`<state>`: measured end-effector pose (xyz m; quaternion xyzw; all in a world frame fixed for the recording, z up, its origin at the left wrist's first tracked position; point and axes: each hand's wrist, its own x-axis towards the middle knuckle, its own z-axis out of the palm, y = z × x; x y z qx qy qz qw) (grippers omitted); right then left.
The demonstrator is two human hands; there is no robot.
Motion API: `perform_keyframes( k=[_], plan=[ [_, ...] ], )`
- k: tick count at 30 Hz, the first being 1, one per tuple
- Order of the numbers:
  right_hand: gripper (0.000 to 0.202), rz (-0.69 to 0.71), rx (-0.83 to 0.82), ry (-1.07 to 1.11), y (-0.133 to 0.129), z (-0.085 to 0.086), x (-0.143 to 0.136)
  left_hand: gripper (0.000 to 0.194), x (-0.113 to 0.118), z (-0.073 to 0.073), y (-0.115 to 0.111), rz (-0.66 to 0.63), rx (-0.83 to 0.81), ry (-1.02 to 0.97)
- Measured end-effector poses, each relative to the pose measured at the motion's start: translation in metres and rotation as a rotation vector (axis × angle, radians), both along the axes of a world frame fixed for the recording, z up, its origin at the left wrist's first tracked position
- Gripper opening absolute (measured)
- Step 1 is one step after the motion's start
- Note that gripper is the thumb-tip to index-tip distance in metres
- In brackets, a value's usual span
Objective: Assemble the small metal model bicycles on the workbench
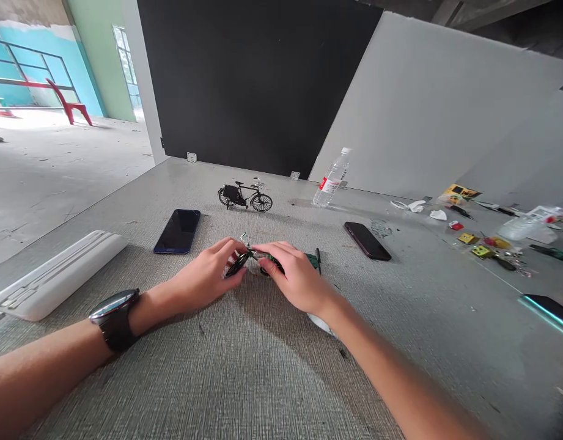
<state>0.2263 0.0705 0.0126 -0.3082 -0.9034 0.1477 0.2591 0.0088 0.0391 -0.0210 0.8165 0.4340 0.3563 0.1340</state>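
Observation:
In front of me, both hands meet at a small model bicycle (238, 264), mostly hidden by my fingers. Its dark wheel and a silver handlebar show. My left hand (214, 269) is closed around the wheel end, thumb below. My right hand (293, 275) has its fingers pressed at the part by the handlebar, thumb bent inward. A dark green piece (318, 261) sticks out behind the right hand; I cannot tell what it belongs to. Beyond my hands, a complete black model bicycle (247, 195) with a black rear bag stands upright.
A dark blue phone (177, 231) and a white long case (61, 275) lie at left. A black phone (367, 240) lies at right, a water bottle (331, 179) behind it. Farther right are tools, small yellow parts (482, 251) and another phone (549, 311). A black panel (258, 85) rises behind.

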Motion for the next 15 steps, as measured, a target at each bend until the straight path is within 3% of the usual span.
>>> perform_keyframes(
  k=[3, 7, 15],
  plan=[
    [0.027, -0.06, 0.122, 0.047, 0.0, 0.003, 0.001, 0.028, 0.0, -0.001, 0.004, 0.07, -0.053, -0.128],
    [0.032, -0.057, 0.202, -0.019, -0.001, 0.003, 0.002, 0.024, -0.001, 0.001, 0.008, 0.13, -0.076, -0.141],
    [0.047, 0.1, 0.073, -0.012, -0.006, 0.022, 0.012, 0.028, -0.006, 0.002, 0.01, 0.166, -0.132, -0.134]
  ],
)
